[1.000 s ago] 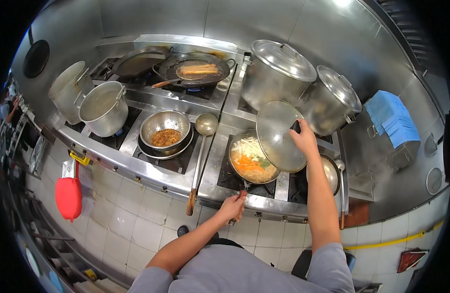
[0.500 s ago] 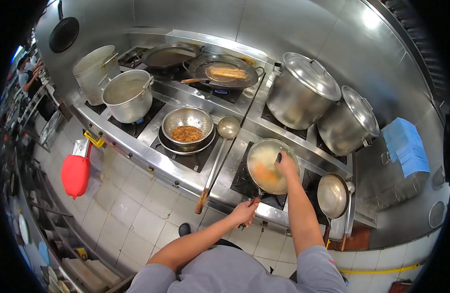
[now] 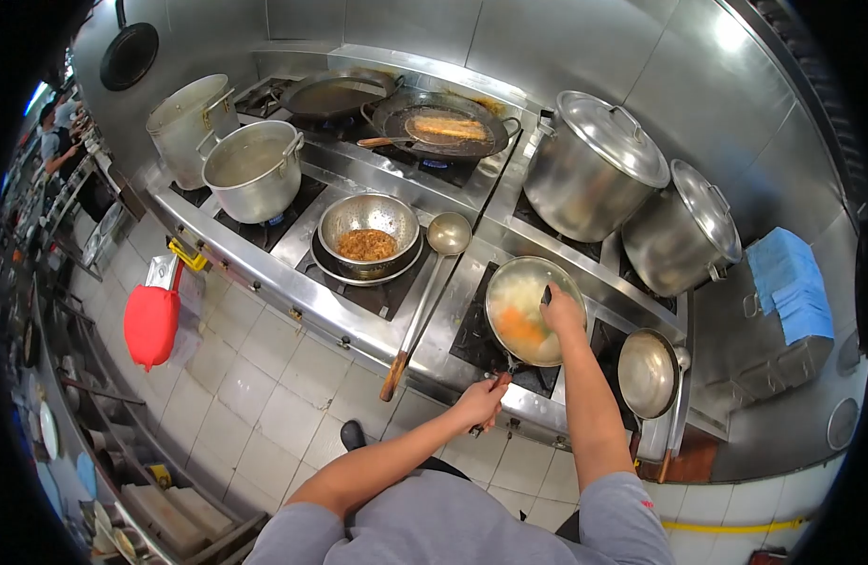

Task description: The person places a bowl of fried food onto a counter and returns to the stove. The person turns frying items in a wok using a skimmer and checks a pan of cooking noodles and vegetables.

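Note:
A round frying pan (image 3: 507,280) sits over a burner at the front of the range, with pale and orange food (image 3: 520,325) blurred inside it. My left hand (image 3: 481,403) is closed around the pan's handle, whose dark end shows below the fist. Over the pan, my right hand (image 3: 566,313) grips a black-handled utensil (image 3: 547,295); the part below the fist is hidden. To the left, a long ladle (image 3: 421,315) with a wooden grip lies across the range edge. Beyond it a perforated metal bowl (image 3: 340,218) with brown fried bits (image 3: 366,245) rests in a dark pan.
Two lidded stockpots (image 3: 594,179) (image 3: 683,235) stand behind on the right, open pots (image 3: 255,184) at left. A wok (image 3: 405,122) at the back holds golden food. Another pan (image 3: 647,372) is at right. Blue cloths (image 3: 790,282) hang beside it. A person (image 3: 64,155) stands far left.
The view has shifted slightly, moving the scene right and up. My right hand has moved a little to the right over the pan. The left hand keeps its hold on the handle.

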Available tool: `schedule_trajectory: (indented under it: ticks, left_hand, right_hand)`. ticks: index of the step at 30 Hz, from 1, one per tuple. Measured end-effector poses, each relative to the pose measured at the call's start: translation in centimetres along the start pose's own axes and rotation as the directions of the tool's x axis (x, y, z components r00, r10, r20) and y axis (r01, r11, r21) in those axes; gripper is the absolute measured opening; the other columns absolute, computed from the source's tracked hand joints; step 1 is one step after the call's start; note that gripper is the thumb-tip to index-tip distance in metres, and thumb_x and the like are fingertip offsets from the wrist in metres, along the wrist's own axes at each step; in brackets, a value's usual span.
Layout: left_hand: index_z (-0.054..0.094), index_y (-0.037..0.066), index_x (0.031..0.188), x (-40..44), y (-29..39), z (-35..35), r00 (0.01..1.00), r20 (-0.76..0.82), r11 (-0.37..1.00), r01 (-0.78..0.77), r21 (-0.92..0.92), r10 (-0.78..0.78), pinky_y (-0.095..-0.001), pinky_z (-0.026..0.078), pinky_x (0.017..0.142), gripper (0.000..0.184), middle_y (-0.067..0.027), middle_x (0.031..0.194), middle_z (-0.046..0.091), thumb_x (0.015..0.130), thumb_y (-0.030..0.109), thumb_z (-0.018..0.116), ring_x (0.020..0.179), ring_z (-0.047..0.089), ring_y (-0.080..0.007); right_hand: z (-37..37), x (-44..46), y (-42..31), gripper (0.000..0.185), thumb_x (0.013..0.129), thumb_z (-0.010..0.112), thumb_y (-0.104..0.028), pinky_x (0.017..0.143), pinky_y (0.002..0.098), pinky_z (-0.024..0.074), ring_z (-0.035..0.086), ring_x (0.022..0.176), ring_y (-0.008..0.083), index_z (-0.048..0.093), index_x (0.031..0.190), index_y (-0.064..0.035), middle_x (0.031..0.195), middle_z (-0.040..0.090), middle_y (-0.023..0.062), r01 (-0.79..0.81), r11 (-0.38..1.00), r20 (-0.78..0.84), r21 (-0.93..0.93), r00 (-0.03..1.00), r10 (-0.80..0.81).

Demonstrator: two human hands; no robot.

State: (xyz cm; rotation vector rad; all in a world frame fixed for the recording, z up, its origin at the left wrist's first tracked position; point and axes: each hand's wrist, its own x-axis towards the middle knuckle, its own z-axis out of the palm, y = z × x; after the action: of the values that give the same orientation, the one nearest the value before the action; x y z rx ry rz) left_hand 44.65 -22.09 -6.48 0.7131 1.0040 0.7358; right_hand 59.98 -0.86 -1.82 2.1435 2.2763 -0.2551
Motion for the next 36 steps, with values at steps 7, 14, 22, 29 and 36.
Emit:
schedule_trajectory:
  ticks: [7, 14, 22, 29, 36]
  left_hand:
    - [0.045, 0.002, 0.112, 1.0, -1.3, 1.3, 0.999, -0.014, 0.999, -0.032, -0.04, 0.031, -0.0261, 0.041, 0.034, 0.037, -0.0046, 0.07, 0.05, 0.091, 0.033, 0.045, 0.042, 0.048, -0.0121]
    - [0.045, 0.005, 0.117, -1.6, -2.6, 0.5, 0.993, 0.069, 0.992, -0.085, -0.088, 0.091, -0.0272, 0.046, 0.045, 0.041, -0.0075, 0.085, 0.053, 0.091, 0.036, 0.046, 0.056, 0.053, -0.0136]
    - [0.053, 0.005, 0.105, -11.5, -12.8, -11.4, 0.982, 0.131, 0.982, 0.117, 0.148, -0.136, -0.0253, 0.043, 0.043, 0.038, -0.0064, 0.088, 0.056, 0.088, 0.038, 0.049, 0.054, 0.052, -0.0133]
    - [0.055, 0.005, 0.102, -23.2, -24.7, -26.7, 0.958, -0.204, 0.963, 0.233, 0.133, -0.203, -0.026, 0.044, 0.04, 0.029, -0.0063, 0.082, 0.059, 0.085, 0.028, 0.054, 0.048, 0.052, -0.013]
    - [0.057, 0.001, 0.097, -33.9, -33.4, -40.9, 0.77, -0.602, 0.947, 0.314, 0.069, -0.212, -0.0301, 0.048, 0.038, 0.029, -0.01, 0.071, 0.058, 0.079, 0.023, 0.057, 0.044, 0.053, -0.0178]
  right_hand:
    - [-0.7, -4.1, -0.4, 0.066, 0.077, 0.061, -0.034, 0.086, 0.0433, 0.0438, 0.052, 0.106, 0.0354, 0.034, 0.134, -0.0155, 0.122, 0.046, 0.0218, -0.104, 0.985, -0.183, 0.141, 0.975, 0.129]
    - [5.2, -16.2, 1.6, 0.054, 0.081, 0.063, -0.029, 0.065, 0.0286, 0.0432, 0.049, 0.071, 0.0154, 0.041, 0.121, -0.0001, 0.085, 0.052, 0.0072, -0.026, 0.654, -0.223, 0.756, 0.929, 0.295]
    - [7.4, -24.8, -7.5, 0.02, 0.089, 0.05, -0.027, 0.043, 0.0235, 0.0383, 0.05, 0.055, 0.0134, 0.047, 0.103, -0.0128, 0.075, 0.052, 0.0031, -0.355, -0.238, 0.402, 0.904, 0.895, 0.193]
    - [9.1, -25.6, -10.9, 0.008, 0.088, 0.05, -0.017, 0.036, 0.0208, 0.0284, 0.041, 0.047, 0.0098, 0.044, 0.092, -0.0151, 0.066, 0.047, -0.0001, -0.182, -0.314, 0.294, 0.932, 0.885, 0.36]
    - [8.2, -26.2, -11.1, 0.014, 0.089, 0.05, -0.025, 0.04, 0.0221, 0.0331, 0.043, 0.049, 0.0094, 0.046, 0.096, -0.0132, 0.071, 0.05, 0.001, -0.244, -0.205, 0.311, 0.948, 0.849, 0.428]
